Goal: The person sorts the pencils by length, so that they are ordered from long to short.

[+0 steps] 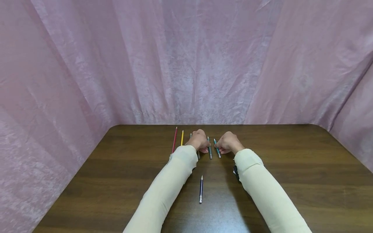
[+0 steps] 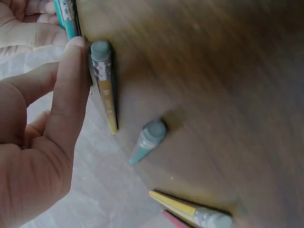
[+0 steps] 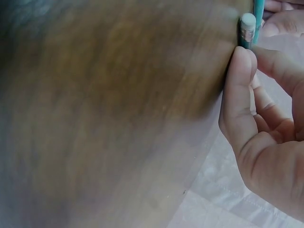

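Observation:
In the head view my left hand reaches to the far part of the table and pinches a teal pencil between thumb and finger. To its right, my right hand pinches another teal pencil, its top leaning slightly left. Both pencils have eraser ends toward me. In the right wrist view the right fingertips grip just below the pencil's eraser. Beside the left fingers, in the left wrist view, lie a golden-brown pencil and a further teal pencil.
A red pencil and a yellow pencil lie left of my left hand. Nearer me, between the forearms, is a dark pencil, point facing away. The wooden table ends at a pink curtain.

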A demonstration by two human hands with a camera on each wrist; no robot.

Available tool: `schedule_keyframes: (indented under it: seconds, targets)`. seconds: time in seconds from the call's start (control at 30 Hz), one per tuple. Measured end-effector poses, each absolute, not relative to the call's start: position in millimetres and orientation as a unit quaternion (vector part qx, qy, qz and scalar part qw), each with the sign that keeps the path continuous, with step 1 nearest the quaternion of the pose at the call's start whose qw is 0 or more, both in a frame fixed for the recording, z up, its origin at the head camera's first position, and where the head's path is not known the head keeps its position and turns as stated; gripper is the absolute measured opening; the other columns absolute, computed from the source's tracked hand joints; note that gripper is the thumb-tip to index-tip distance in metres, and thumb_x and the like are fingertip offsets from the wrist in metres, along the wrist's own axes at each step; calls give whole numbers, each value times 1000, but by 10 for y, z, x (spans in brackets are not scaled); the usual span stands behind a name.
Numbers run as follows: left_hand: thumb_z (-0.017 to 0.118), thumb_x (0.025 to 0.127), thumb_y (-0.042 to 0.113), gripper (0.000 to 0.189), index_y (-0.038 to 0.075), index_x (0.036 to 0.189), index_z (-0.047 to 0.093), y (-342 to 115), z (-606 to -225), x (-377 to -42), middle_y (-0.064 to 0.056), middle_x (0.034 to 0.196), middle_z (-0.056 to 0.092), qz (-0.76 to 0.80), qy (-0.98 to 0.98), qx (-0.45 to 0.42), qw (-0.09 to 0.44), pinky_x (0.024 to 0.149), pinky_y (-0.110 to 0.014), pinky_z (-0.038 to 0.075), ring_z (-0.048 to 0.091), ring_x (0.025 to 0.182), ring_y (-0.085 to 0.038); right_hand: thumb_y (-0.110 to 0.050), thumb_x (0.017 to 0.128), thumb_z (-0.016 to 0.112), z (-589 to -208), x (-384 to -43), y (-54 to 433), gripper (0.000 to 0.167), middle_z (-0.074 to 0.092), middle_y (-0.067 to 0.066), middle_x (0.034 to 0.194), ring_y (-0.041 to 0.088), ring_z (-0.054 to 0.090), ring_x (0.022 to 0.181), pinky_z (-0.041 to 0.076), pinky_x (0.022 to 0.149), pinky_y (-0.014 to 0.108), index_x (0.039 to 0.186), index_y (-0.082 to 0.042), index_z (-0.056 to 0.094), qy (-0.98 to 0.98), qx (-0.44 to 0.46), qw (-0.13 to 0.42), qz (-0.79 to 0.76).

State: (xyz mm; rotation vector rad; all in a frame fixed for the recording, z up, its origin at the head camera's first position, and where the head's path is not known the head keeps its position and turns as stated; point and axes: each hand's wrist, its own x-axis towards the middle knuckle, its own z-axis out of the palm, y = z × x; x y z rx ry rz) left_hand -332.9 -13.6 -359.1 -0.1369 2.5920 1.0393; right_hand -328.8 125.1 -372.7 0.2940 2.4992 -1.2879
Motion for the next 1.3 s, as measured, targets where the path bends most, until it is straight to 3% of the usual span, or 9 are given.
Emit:
schedule_keyframes:
  seconds: [0.23, 0.57, 0.7, 0.87, 1.03, 1.2, 1.3]
  targets:
    - [68, 92, 1, 18, -4, 75, 66, -195, -3531, -3312, -10, 56, 65, 382, 907, -50, 168, 50, -25, 60, 61, 41, -13, 2, 85, 73, -3738, -3295, 1241, 16, 59, 4, 53, 8, 57, 40, 57, 45, 21, 73, 1, 63, 871, 111, 161, -451]
    - [69, 90, 1, 21, -4, 70, 71, -379, -3423, -3168, -11, 57, 67, 401, 902, -13, 161, 65, -32, 64, 60, 41, -11, 0, 87, 72, -3678, -3227, 1286, 11, 60, 5, 57, 10, 59, 45, 59, 50, 24, 79, 3, 65, 868, 90, 175, -456]
    - [70, 93, 7, 19, -8, 82, 74, -544, -3362, -3081, -9, 61, 68, 400, 902, 26, 160, 62, -31, 63, 62, 45, -10, 1, 89, 68, -3569, -3103, 1314, 8, 60, 6, 60, 9, 59, 48, 60, 52, 24, 87, 9, 68, 870, 40, 166, -462]
    - [69, 95, 13, 23, -9, 94, 73, -765, -3283, -2961, -13, 73, 72, 407, 896, 60, 165, 60, -28, 63, 65, 53, -11, -3, 92, 66, -3432, -2907, 1366, 16, 63, 8, 67, 11, 61, 56, 62, 59, 27, 94, 13, 68, 872, -33, 169, -458]
    - [69, 95, 16, 24, -8, 98, 73, -964, -3211, -2848, -16, 81, 73, 408, 896, 68, 161, 58, -25, 61, 69, 61, -15, -5, 93, 66, -3390, -2729, 1432, 19, 68, 12, 75, 14, 64, 63, 63, 63, 29, 96, 13, 68, 867, -74, 173, -462]
    - [70, 95, 17, 23, -5, 91, 74, -1157, -3163, -2728, -14, 78, 72, 397, 904, 66, 146, 62, -29, 63, 72, 68, -22, -5, 92, 66, -3389, -2525, 1443, 17, 71, 16, 87, 16, 65, 66, 63, 64, 31, 94, 12, 68, 852, -94, 182, -482]
    - [70, 94, 17, 22, -4, 90, 74, -1273, -3168, -2651, -11, 72, 71, 395, 907, 64, 136, 62, -31, 63, 73, 69, -25, -5, 91, 67, -3397, -2403, 1419, 17, 71, 16, 86, 15, 65, 66, 63, 64, 31, 93, 12, 68, 844, -104, 187, -492]
